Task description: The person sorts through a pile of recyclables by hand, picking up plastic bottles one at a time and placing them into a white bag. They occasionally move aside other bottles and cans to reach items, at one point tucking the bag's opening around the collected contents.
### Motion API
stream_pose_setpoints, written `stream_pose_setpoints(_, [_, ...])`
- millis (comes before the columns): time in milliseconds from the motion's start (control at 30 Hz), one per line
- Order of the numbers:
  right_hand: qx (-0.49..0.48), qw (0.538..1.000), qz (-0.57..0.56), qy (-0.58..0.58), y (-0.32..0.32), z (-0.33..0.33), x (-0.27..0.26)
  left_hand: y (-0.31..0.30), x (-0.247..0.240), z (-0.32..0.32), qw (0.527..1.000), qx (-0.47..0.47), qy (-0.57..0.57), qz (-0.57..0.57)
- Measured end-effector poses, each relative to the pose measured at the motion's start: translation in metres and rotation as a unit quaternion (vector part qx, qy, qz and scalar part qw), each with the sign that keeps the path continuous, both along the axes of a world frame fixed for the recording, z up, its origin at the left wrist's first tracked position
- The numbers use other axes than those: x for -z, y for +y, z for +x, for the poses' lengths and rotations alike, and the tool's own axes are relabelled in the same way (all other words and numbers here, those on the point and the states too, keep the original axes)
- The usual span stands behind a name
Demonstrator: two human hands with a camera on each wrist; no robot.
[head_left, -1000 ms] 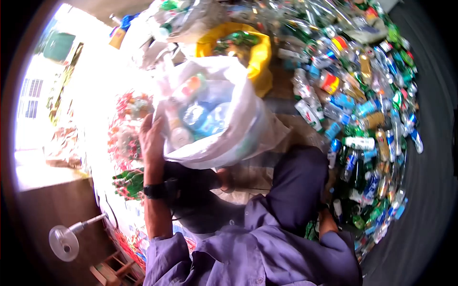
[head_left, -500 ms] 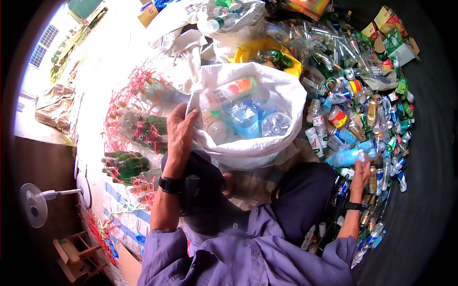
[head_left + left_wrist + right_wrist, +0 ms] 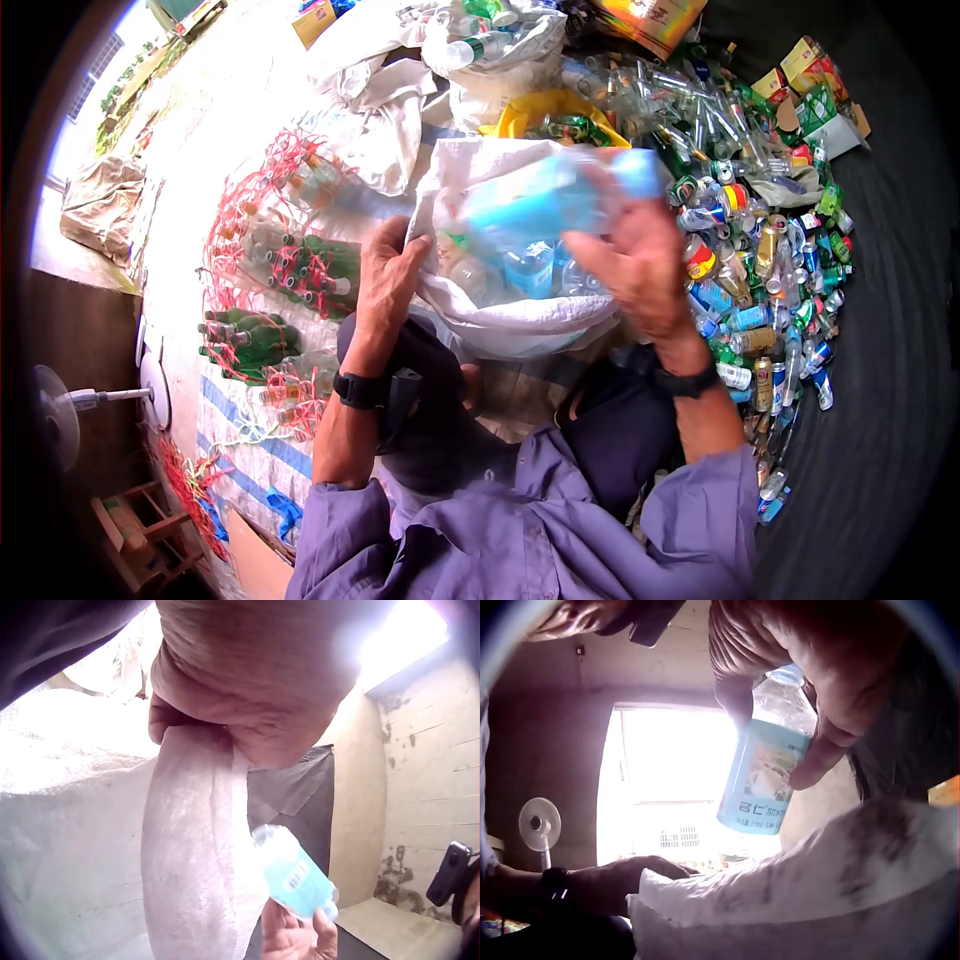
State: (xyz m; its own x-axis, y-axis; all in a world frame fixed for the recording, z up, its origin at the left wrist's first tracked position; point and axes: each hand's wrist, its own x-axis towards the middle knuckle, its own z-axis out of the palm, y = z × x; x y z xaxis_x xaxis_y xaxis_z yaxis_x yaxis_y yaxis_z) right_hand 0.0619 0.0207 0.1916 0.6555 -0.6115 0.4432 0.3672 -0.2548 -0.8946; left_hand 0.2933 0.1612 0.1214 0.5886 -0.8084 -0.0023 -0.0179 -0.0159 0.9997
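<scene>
A white woven sack (image 3: 510, 325) stands before my knees with its mouth open and plastic bottles inside. At its near left rim my left hand (image 3: 385, 285) pinches the fabric; the left wrist view shows the folded edge (image 3: 191, 840) gripped under the thumb side. My right hand (image 3: 645, 270) holds a clear plastic bottle (image 3: 769, 776) with a light blue label over the sack's mouth, blurred in the head view. In the right wrist view its fingers and thumb grip the bottle near the neck, with the base tilted down toward the rim.
A pile of bottles and cans (image 3: 770, 290) spreads along the right. Green glass bottles (image 3: 250, 340) and net-tied bottles lie at the left. Behind the sack are a yellow bag (image 3: 520, 115) and another filled white sack (image 3: 500, 90). A fan (image 3: 60, 415) stands at far left.
My right hand has gone from low at my right side to the pile, picked up the blue-labelled bottle and carried it left over the sack. My left hand stays at the rim.
</scene>
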Motion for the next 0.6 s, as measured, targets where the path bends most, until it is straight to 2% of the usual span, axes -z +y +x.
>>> stream_pose_setpoints(33, [-0.039, 0.996, 0.076, 0.03, 0.006, 0.017, 0.001, 0.001, 0.0, 0.0, 1.0, 0.007, 0.006, 0.002])
stream_pose_setpoints(67, [-0.03, 0.987, 0.117, 0.103, 0.008, 0.03, 0.014, 0.001, 0.0, 0.0, 1.0, 0.006, 0.007, 0.001])
stream_pose_setpoints(133, [0.044, 0.972, -0.061, 0.222, 0.005, 0.04, 0.029, 0.002, 0.0, 0.0, 1.0, -0.001, -0.011, 0.0])
stream_pose_setpoints(167, [0.041, 0.972, -0.063, 0.224, 0.003, 0.037, 0.031, 0.003, 0.001, 0.003, 1.0, -0.004, -0.009, -0.002])
stream_pose_setpoints(233, [-0.01, 0.967, 0.004, 0.254, 0.002, 0.025, 0.015, 0.005, 0.002, 0.006, 1.0, 0.02, -0.012, -0.007])
stream_pose_setpoints(267, [-0.012, 0.966, 0.003, 0.257, 0.002, 0.022, 0.009, 0.005, 0.001, 0.005, 1.0, 0.017, -0.01, -0.008])
stream_pose_setpoints(367, [-0.05, 0.964, 0.103, 0.24, 0.007, 0.017, -0.012, 0.002, -0.004, 0.0, 0.999, 0.027, 0.016, -0.021])
stream_pose_setpoints(467, [-0.012, 0.961, 0.118, 0.25, 0.013, 0.019, -0.012, 0.001, -0.009, -0.005, 0.999, 0.019, 0.021, -0.019])
stream_pose_setpoints(533, [-0.001, 0.967, 0.117, 0.228, 0.014, 0.022, -0.01, 0.001, 0.007, 0.003, 1.0, 0.027, 0.004, -0.015])
stream_pose_setpoints(600, [0.024, 0.976, 0.118, 0.18, 0.013, 0.025, -0.006, 0.002, 0.018, 0.008, 0.996, 0.013, -0.086, 0.01])
